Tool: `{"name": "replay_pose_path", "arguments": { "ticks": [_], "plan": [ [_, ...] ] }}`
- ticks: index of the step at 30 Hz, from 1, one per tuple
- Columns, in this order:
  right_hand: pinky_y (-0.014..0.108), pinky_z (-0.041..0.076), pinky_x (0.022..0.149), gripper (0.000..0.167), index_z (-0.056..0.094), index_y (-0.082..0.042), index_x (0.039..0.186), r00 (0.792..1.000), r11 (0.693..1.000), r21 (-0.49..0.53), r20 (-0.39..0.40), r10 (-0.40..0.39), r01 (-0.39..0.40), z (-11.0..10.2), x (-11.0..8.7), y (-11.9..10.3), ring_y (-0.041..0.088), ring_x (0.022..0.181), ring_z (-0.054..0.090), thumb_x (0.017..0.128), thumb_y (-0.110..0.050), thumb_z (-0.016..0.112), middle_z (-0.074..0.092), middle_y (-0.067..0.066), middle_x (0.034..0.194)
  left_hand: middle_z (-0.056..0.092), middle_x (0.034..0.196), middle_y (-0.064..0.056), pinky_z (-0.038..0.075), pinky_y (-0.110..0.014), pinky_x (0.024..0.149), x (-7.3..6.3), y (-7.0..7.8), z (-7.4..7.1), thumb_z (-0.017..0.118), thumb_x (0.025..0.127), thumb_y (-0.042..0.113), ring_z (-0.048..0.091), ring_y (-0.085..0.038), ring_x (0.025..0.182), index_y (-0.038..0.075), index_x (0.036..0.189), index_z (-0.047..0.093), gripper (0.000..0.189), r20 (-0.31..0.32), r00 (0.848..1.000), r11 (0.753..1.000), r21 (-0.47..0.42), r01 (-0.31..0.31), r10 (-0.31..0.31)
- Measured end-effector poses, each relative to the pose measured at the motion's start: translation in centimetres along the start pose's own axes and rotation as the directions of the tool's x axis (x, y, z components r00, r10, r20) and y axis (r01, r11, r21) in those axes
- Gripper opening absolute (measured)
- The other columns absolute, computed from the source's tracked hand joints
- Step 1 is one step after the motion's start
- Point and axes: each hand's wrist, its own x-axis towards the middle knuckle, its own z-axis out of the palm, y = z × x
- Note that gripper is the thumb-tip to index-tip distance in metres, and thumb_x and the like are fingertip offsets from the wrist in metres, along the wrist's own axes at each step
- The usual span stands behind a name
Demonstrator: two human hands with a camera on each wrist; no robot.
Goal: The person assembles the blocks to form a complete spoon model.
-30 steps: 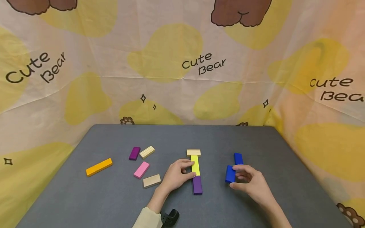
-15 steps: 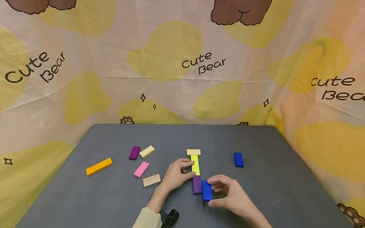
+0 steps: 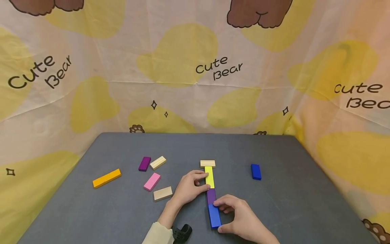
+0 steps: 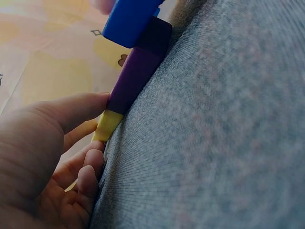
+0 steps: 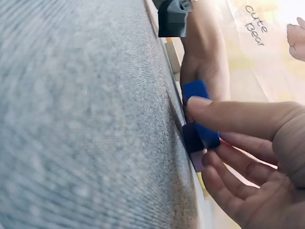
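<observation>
left hand (image 3: 190, 187): pinching yellow block (image 3: 209, 179), probably so nothing slides
right hand (image 3: 239, 217): gripping blue block (image 3: 214, 217) end-to-end, guessing for alignment
blue block: over near end of purple block (image 3: 211, 196), can't tell if touching

hands (image 4: 35, 148): left touches yellow block (image 4: 108, 125) | purple block (image 4: 136, 78): abuts yellow | blue block (image 4: 129, 21): overlaps purple's end

A raised blue block (image 3: 214, 217) overhangs a flat purple block (image 3: 211, 196) adjoining a yellow block (image 3: 210, 178).
</observation>
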Motion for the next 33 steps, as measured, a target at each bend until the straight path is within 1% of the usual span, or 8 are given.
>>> {"name": "replay_pose_path", "arguments": {
  "ticks": [4,7,13,17,19,24,30,33],
  "plan": [
    [0.03,0.049,0.079,0.058,0.067,-0.023,0.118,0.999,0.997,-0.081,0.048,-0.012,0.015,0.01,0.01,-0.24,0.01,0.091,0.057,0.066,-0.023,0.093,0.06,-0.011,0.11,0.061,0.122,-0.004,0.043,-0.028,0.065,-0.06,-0.08,0.05,0.079,0.085,0.028,0.052,-0.011,0.078,0.013,0.125,0.07,0.044,-0.001,1.0,1.0,0.001,0.004,-0.004],
    [0.03,0.049,0.079,0.058,0.066,-0.024,0.119,0.997,0.996,-0.088,0.078,-0.003,0.01,0.0,0.03,-0.37,0.01,0.091,0.056,0.067,-0.026,0.092,0.059,-0.01,0.112,0.061,0.123,-0.004,0.043,-0.029,0.066,-0.02,-0.1,0.07,0.079,0.085,0.028,0.053,-0.012,0.079,0.013,0.125,0.07,0.044,-0.002,1.0,1.0,-0.001,0.007,-0.007],
    [0.033,0.05,0.082,0.06,0.065,-0.025,0.122,0.997,0.984,-0.178,0.069,0.018,-0.005,-0.04,-0.06,-0.55,0.012,0.098,0.054,0.069,-0.034,0.091,0.058,-0.006,0.119,0.061,0.123,-0.004,0.043,-0.03,0.067,-0.01,-0.1,0.05,0.079,0.085,0.029,0.053,-0.013,0.081,0.013,0.125,0.07,0.044,-0.002,1.0,1.0,-0.002,0.013,-0.013],
    [0.04,0.048,0.089,0.062,0.064,-0.027,0.125,0.998,0.965,-0.264,0.063,0.016,0.001,-0.06,-0.21,-0.56,0.014,0.107,0.052,0.07,-0.042,0.089,0.058,-0.011,0.121,0.061,0.123,-0.003,0.043,-0.029,0.068,-0.05,-0.11,0.05,0.079,0.085,0.029,0.053,-0.013,0.081,0.014,0.125,0.07,0.044,0.001,1.0,1.0,0.006,0.007,-0.007],
    [0.043,0.047,0.092,0.063,0.063,-0.028,0.126,0.998,0.958,-0.287,0.063,0.001,0.017,-0.07,-0.3,-0.55,0.014,0.111,0.051,0.07,-0.044,0.087,0.057,-0.013,0.121,0.061,0.123,-0.003,0.043,-0.029,0.068,-0.04,-0.1,0.04,0.079,0.085,0.029,0.053,-0.013,0.081,0.013,0.125,0.07,0.044,0.001,1.0,1.0,0.005,0.004,-0.004],
    [0.041,0.048,0.092,0.062,0.063,-0.026,0.127,0.997,0.962,-0.267,0.063,-0.04,0.055,-0.12,-0.31,-0.47,0.014,0.111,0.053,0.073,-0.044,0.086,0.058,-0.011,0.122,0.061,0.123,-0.003,0.042,-0.03,0.067,-0.02,-0.1,0.01,0.08,0.084,0.029,0.052,-0.012,0.08,0.014,0.125,0.07,0.044,-0.002,1.0,1.0,0.003,0.005,-0.005],
    [0.033,0.05,0.084,0.055,0.064,-0.027,0.121,0.995,0.972,-0.217,0.061,-0.079,0.091,-0.02,-0.35,-0.1,0.012,0.103,0.054,0.073,-0.04,0.087,0.057,-0.01,0.12,0.061,0.123,-0.003,0.042,-0.029,0.066,-0.01,-0.16,0.1,0.08,0.084,0.03,0.052,-0.012,0.08,0.014,0.124,0.071,0.044,-0.002,1.0,1.0,0.012,0.009,-0.009],
    [0.032,0.049,0.083,0.051,0.065,-0.028,0.118,0.994,0.974,-0.2,0.055,-0.098,0.108,0.04,-0.38,0.1,0.011,0.1,0.054,0.074,-0.042,0.086,0.057,-0.012,0.117,0.061,0.123,-0.003,0.042,-0.029,0.066,-0.03,-0.13,0.11,0.079,0.084,0.03,0.052,-0.012,0.08,0.014,0.125,0.07,0.044,-0.001,1.0,1.0,0.013,0.014,-0.014]
  ]
}}
